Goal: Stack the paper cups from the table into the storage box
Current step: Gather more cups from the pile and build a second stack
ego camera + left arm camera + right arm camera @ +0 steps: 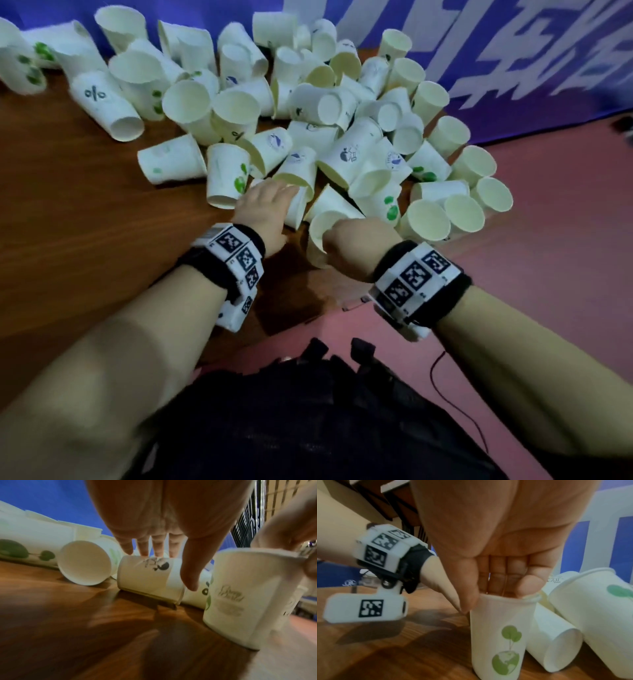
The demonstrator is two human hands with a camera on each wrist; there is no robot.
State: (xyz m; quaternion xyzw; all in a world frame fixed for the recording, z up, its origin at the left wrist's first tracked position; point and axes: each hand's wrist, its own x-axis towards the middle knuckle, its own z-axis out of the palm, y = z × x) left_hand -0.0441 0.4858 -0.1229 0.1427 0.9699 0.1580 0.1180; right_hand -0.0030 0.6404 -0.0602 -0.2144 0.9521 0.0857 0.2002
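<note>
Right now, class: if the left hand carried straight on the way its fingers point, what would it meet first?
The left hand would most likely meet the paper cup lying on its side just under its fingertips. They look to be at or on its wall already, though blur leaves contact uncertain.

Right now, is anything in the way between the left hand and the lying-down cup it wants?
Nothing visible. The left hand hangs right above the lying cup, fingertips at its upper side. The right hand holds an upright cup beside it.
</note>
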